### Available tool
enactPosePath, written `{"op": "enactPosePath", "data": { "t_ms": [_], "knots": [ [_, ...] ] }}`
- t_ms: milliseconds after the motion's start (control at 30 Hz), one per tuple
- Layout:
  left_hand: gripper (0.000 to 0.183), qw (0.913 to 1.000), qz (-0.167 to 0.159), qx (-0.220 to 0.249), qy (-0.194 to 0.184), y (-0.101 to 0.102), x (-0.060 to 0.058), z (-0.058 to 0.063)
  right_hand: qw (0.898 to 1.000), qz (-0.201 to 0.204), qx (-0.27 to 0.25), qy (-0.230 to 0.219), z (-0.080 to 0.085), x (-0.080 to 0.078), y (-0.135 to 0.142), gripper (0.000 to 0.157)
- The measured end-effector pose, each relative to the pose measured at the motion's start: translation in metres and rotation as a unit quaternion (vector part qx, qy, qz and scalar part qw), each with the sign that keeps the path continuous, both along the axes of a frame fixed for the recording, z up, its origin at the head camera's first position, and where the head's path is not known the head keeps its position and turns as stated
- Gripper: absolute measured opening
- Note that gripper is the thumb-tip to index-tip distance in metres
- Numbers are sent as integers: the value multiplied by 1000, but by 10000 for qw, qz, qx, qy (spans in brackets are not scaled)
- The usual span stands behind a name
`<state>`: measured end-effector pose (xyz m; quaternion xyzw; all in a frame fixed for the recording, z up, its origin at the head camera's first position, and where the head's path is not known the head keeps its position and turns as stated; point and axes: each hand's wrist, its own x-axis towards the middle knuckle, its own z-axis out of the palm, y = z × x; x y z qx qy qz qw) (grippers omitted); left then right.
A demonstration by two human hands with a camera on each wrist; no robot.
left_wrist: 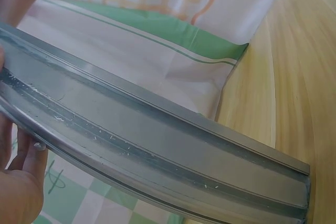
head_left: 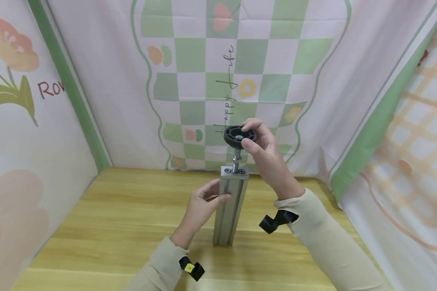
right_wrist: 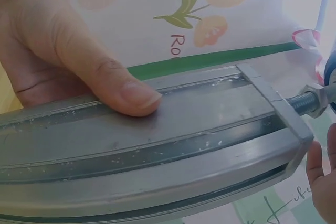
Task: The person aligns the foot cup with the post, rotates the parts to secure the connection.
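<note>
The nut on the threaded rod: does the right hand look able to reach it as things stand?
Probably yes: the nut is exposed below the black foot, and nothing visible blocks the right hand from moving down, though it would likely have to release the black foot first.

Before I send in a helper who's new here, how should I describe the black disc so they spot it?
At the wooden table, the left hand grips a grey metal post. A threaded rod rises from its top, bearing the disc, which the right hand holds. Unlike the silvery rod and post, it is black and round.
</note>
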<state>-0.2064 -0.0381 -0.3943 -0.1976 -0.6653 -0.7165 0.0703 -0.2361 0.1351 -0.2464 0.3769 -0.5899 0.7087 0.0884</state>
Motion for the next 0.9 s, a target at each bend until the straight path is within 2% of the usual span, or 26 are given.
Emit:
{"op": "enactPosePath", "data": {
  "t_ms": [133,267,433,667,900],
  "knots": [
    [43,10000,-4,5,-75,1,1,0,9998,109,-160,-58,0,2,-5,18],
    [43,10000,-6,43,-87,0,0,1,9985,494,-250,-14,-1,3,-7,31],
    [44,10000,-51,66,-6,0,-1,-1,9970,717,-285,8,-2,1,-6,43],
    [44,9999,-58,65,55,0,-2,-3,9957,905,-191,44,2,0,-3,44],
    [43,10000,-44,43,10,1,-2,-2,9947,996,-257,-82,2,-1,-2,37]
  ]
}}
